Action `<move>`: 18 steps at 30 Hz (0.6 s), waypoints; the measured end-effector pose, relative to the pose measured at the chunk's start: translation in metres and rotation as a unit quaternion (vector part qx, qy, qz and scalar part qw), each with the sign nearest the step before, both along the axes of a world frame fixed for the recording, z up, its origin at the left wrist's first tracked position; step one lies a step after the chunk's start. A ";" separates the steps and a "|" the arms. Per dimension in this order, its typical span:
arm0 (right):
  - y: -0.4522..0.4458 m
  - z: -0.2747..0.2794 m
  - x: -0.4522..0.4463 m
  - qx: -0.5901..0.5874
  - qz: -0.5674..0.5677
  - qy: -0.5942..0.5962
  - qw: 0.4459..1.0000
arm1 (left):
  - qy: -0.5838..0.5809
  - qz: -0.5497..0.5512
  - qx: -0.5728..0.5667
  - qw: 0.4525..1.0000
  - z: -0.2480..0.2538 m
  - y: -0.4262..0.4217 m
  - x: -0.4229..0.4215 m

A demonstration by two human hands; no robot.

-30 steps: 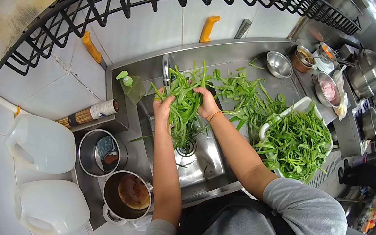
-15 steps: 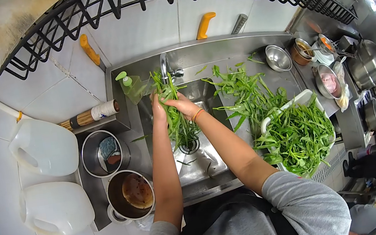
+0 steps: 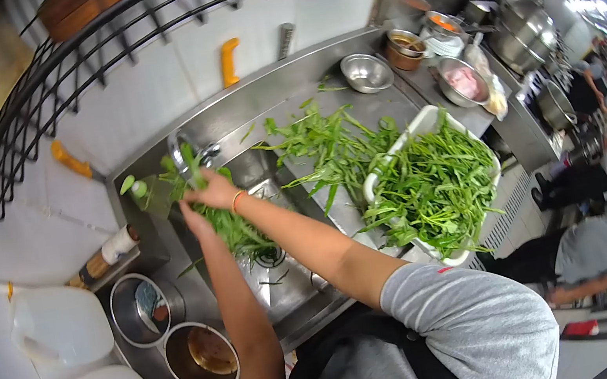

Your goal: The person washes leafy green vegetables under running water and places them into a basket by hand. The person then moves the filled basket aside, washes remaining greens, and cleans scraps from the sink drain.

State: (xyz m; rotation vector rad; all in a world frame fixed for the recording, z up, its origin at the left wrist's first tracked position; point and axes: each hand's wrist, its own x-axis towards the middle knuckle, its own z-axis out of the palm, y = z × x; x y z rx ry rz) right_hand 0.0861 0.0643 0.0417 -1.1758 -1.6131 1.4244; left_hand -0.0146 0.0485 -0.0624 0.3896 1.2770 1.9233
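Both my hands are closed around a bunch of long green leafy vegetables [image 3: 241, 229] under the faucet [image 3: 178, 147], over the steel sink [image 3: 272, 293]. My right hand [image 3: 215, 191] grips the stems near the top, its fingers partly hidden by leaves. My left hand [image 3: 195, 216] wraps the bunch from the left side, slightly blurred. The bunch's lower leaves hang toward the drain. To the right, loose greens [image 3: 336, 144] lie on the steel counter. A white basket [image 3: 373, 188] beside them is heaped with more of the greens.
A green soap bottle [image 3: 154, 197] stands left of the faucet. Two pots [image 3: 121, 317] and white plastic jugs [image 3: 63, 327] are at the left. A steel bowl [image 3: 367, 73] sits at the back; a black wire rack [image 3: 174, 21] hangs above. Co-workers [image 3: 602, 245] are at the right.
The view has turned, so the sink and basket appear further left. My hands still hold the bunch by the faucet. More of the co-workers shows at the right.
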 end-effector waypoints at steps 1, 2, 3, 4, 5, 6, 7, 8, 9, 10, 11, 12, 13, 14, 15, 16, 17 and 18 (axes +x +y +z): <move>-0.005 -0.005 0.005 0.034 0.038 -0.028 0.998 | 0.023 -0.015 0.016 0.999 -0.004 -0.003 0.000; -0.013 0.006 0.015 0.022 0.032 -0.031 0.999 | -0.010 -0.063 0.018 0.998 -0.007 -0.007 -0.001; -0.023 0.017 0.024 0.007 0.027 -0.036 0.999 | -0.030 -0.071 0.053 0.996 0.006 -0.013 0.009; -0.029 0.018 0.033 -0.009 0.013 -0.018 1.000 | -0.051 -0.072 0.048 0.995 0.043 -0.033 0.035; -0.032 0.017 0.041 -0.024 0.001 0.001 1.000 | -0.027 -0.054 0.052 0.997 0.048 -0.040 0.054; -0.034 0.013 0.052 -0.010 0.009 0.010 1.000 | -0.001 -0.081 0.023 0.996 0.059 -0.050 0.075; -0.034 0.018 0.068 -0.009 -0.001 0.007 1.000 | 0.027 -0.105 -0.004 0.994 0.073 -0.058 0.096; -0.038 0.026 0.090 -0.014 0.005 0.028 1.000 | 0.018 -0.154 0.002 0.988 0.091 -0.070 0.117; -0.042 0.033 0.111 -0.019 0.014 0.049 0.999 | 0.009 -0.201 0.007 0.980 0.102 -0.077 0.129; -0.041 0.033 0.132 0.039 -0.026 0.029 0.998 | 0.008 -0.257 0.016 0.966 0.069 -0.070 0.131; -0.038 0.035 0.156 0.097 -0.064 0.008 0.993 | -0.013 -0.331 0.025 0.943 0.076 -0.070 0.137; -0.046 0.069 0.189 0.126 -0.070 -0.045 0.989 | 0.023 -0.390 0.110 0.914 0.109 -0.071 0.151; -0.057 0.106 0.222 0.124 -0.063 -0.024 0.990 | 0.067 -0.378 0.185 0.905 0.131 -0.069 0.164; -0.063 0.125 0.254 0.173 -0.097 -0.059 0.978 | 0.093 -0.397 0.216 0.887 0.158 -0.067 0.172; -0.080 0.165 0.281 0.140 -0.124 -0.049 0.981 | 0.091 -0.394 0.214 0.889 0.161 -0.059 0.175; -0.090 0.184 0.310 0.167 -0.169 -0.087 0.967 | 0.116 -0.485 0.190 0.846 0.164 -0.052 0.178; -0.106 0.214 0.334 0.127 -0.202 -0.142 0.961 | 0.139 -0.569 0.162 0.794 0.165 -0.047 0.179; -0.114 0.223 0.365 0.115 -0.203 -0.138 0.963 | 0.153 -0.590 0.146 0.780 0.165 -0.044 0.187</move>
